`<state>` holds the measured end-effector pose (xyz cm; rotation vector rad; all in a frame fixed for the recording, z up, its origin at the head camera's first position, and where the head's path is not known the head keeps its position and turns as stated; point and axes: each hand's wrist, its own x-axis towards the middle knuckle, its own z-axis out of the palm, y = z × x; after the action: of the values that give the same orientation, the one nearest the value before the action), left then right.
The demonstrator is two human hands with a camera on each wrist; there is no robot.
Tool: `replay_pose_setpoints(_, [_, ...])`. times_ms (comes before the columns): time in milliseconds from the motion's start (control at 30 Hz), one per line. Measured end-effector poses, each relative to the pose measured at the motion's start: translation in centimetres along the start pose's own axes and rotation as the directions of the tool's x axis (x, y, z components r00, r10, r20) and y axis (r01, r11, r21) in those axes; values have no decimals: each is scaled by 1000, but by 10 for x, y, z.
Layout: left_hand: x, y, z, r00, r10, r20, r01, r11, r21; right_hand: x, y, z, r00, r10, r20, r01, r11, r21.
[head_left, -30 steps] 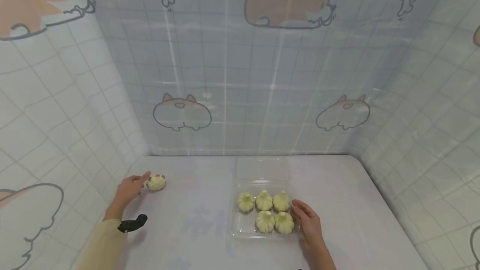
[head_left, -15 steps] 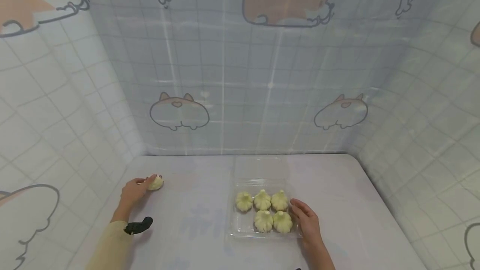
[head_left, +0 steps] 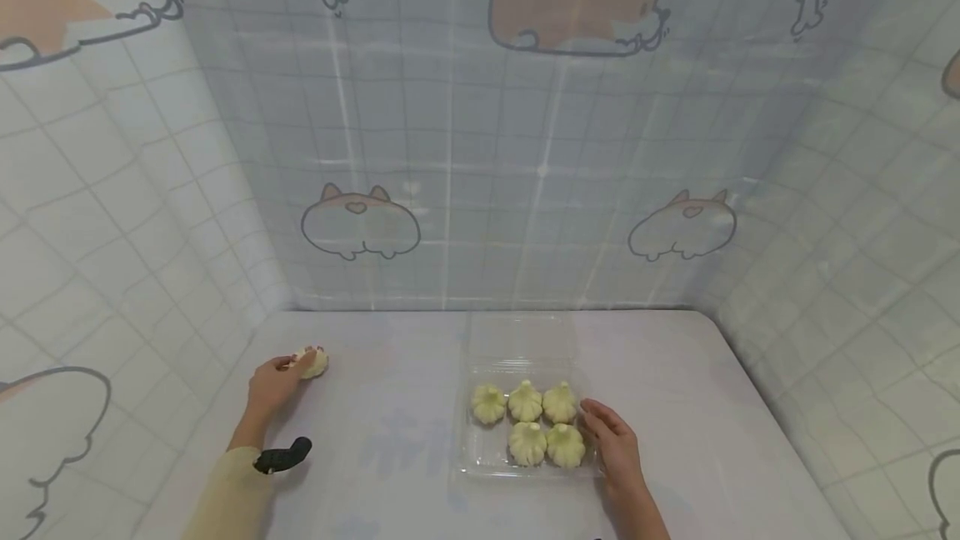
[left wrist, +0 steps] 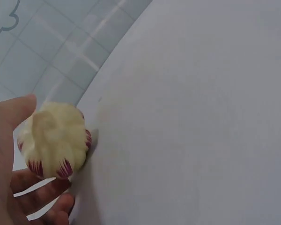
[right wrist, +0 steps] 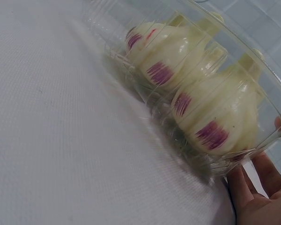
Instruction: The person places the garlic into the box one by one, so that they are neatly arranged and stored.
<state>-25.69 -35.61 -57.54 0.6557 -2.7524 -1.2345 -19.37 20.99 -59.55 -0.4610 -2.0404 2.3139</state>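
Observation:
At the table's far left, my left hand point(head_left: 272, 384) holds a pale garlic bulb point(head_left: 319, 363) with purple streaks. The left wrist view shows the thumb against one side of the bulb point(left wrist: 58, 136) and curled fingers beneath; the bulb is at the tabletop. My right hand point(head_left: 618, 448) grips the right edge of a clear plastic box point(head_left: 480, 461), its thumb by the rim and fingers against the outer wall. Several garlic bulbs point(head_left: 527, 443) sit in the box in two rows, with a gap at the front left. In the right wrist view, purple-streaked bulbs point(right wrist: 220, 112) show through the wall.
The box's clear lid point(head_left: 520, 336) lies folded back behind it. A white cloth covers the table point(head_left: 390, 473). Tiled, dog-printed curtains point(head_left: 480, 140) stand at the back and both sides. A dark strap mount point(head_left: 281, 457) sticks out from the left wrist.
My left hand has moved right onto the garlic bulb and taken hold of it; a second ago it was beside the bulb. The right hand and the box stay in place.

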Motion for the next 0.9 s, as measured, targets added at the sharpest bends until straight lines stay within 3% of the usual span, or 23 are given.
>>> replay_pose_setpoints(233, [1, 5, 7, 998, 52, -36, -53, 998, -39, 0, 2, 0, 1000, 10, -7, -9, 1000, 13])
replay_pose_setpoints(500, [1, 1, 13, 993, 109, -43, -113, 989, -94, 1, 3, -3, 1000, 0, 4, 0, 1000, 0])
replay_pose_setpoints(700, [-5, -1, 17, 984, 167, -56, -173, 974, -145, -1, 3, -3, 1000, 0, 10, 1, 1000, -8])
replay_pose_setpoints(900, [-13, -3, 19, 980, 174, -92, -188, 967, -173, -1, 4, -3, 1000, 4, 10, -4, 1000, -11])
